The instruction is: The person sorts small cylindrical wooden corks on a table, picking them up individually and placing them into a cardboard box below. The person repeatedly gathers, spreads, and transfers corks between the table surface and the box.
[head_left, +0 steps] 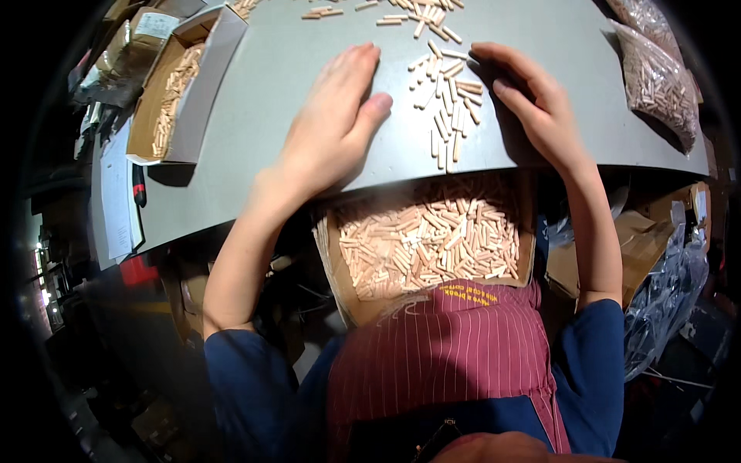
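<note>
Short wooden dowels [451, 94] lie scattered on the grey table [262, 116], in a loose strip that reaches its near edge. To the left of that strip my left hand [337, 112] rests with fingers stretched out and thumb apart, holding nothing. On the strip's right, my right hand [536, 100] is curved with its fingers apart, its fingertips close beside the dowels. Below the table edge, against my striped apron, an open cardboard box [333, 258] holds a large heap of the same dowels.
A long cardboard box [197, 116] with dowels stands at the table's left, near papers [117, 193] and a red-and-black tool [139, 185]. Clear bags of dowels [656, 89] lie at the right. Beneath, a carton [641, 239] and plastic wrap [660, 293] sit beside my right arm.
</note>
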The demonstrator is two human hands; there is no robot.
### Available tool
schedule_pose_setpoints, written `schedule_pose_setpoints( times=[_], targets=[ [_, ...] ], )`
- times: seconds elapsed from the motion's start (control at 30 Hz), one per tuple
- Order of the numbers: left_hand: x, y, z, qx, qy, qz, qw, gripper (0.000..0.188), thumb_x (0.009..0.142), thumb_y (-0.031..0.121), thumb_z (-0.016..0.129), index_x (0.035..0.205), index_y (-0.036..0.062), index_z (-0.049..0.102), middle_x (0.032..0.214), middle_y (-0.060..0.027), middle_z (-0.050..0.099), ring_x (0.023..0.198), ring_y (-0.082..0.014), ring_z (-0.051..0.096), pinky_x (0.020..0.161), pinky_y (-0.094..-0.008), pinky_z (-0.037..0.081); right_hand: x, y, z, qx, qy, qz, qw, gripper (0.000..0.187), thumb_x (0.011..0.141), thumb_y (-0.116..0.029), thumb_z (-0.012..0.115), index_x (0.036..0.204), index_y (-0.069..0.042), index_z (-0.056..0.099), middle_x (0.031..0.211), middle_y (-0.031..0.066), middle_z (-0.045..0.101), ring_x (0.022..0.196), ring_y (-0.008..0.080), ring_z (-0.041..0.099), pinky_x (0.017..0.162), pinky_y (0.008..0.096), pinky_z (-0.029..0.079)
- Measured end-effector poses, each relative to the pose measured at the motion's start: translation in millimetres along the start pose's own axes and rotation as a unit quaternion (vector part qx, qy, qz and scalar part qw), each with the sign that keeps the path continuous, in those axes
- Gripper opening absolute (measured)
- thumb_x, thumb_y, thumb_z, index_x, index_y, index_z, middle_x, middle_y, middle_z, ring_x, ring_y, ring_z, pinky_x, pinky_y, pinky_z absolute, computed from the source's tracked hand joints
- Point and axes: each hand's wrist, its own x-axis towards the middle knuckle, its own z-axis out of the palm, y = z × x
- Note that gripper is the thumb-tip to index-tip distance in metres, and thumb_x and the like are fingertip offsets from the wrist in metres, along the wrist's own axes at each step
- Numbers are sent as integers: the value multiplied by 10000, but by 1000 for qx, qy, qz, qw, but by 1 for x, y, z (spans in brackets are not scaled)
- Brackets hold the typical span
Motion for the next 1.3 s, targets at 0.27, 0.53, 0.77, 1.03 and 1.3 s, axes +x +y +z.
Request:
schedule_pose_setpoints(
  times=[0.27, 0.53, 0.77, 1.03, 1.3],
  targets=[
    [-17, 32, -2, 107, 112, 243, 958, 307, 859, 45, 726, 1164, 10, 742, 1269, -176, 697, 1211, -343, 673, 978, -454, 569, -29, -8, -7, 137, 115, 46, 983, 262, 1003, -5, 574, 1215, 27, 724, 1175, 60, 756, 1096, 116, 688, 999, 261, 527],
    [-92, 95, 57, 5, -189, 195, 962, 519, 960, 152, 635, 1448, -10, 566, 1523, -207, 546, 1432, -323, 525, 1223, -456, 409, -27, -10, -3, 135, 84, 34, 987, 242, 1023, 13, 534, 1191, 76, 697, 1208, 117, 739, 1108, 163, 688, 1039, 301, 518],
    [-124, 95, 42, -80, -307, 162, 934, 532, 981, 116, 579, 1468, -90, 517, 1612, -207, 440, 1527, -329, 402, 1295, -477, 292, -31, -6, -4, 98, 84, 7, 992, 240, 1022, 39, 523, 1181, 77, 698, 1189, 121, 746, 1099, 170, 699, 1024, 296, 530],
    [-119, 104, 34, -219, -235, 55, 946, 419, 943, 81, 682, 1323, -84, 620, 1343, -214, 620, 1261, -355, 608, 1064, -448, 511, -29, -9, -3, 47, 70, -46, 995, 227, 1007, 60, 532, 1146, 76, 711, 1165, 131, 753, 1126, 182, 704, 1018, 294, 538],
    [-113, 101, 35, -145, -128, 176, 965, 200, 864, 64, 768, 1031, -43, 746, 979, -112, 727, 948, -262, 731, 843, -367, 618, -35, -19, 8, 255, 92, 149, 951, 246, 1054, -30, 563, 1273, 37, 653, 1210, 107, 695, 1099, 205, 673, 1016, 369, 569]
  ],
)
